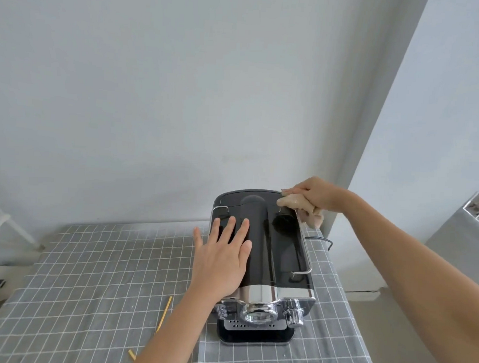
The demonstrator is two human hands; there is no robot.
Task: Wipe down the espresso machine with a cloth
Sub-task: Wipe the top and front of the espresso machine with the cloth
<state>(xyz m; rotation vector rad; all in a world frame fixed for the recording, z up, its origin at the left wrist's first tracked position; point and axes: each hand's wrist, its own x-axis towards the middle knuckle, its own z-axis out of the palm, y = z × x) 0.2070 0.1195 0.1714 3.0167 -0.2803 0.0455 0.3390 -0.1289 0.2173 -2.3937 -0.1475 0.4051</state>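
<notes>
1. Where the checked tablecloth [95,271] covered the table, the espresso machine [262,254] stood at the right-hand end near the wall, its chrome front toward the person and its long axis running front to back.
2. The left hand [223,261] lay flat on the black top panel, fingers straight and spread, holding nothing; it appeared to steady the body.
3. The right hand [315,195] was clenched round a beige cloth [300,209] at the machine's far right rear corner, with the cloth touching the top edge.
4. Judged from this, the unwiped top lay toward the person from the cloth, so the right hand was the nearer to draw it forward along the long axis.
5. A yellow stick [165,313] lay on the tablecloth, left of the machine.
</notes>
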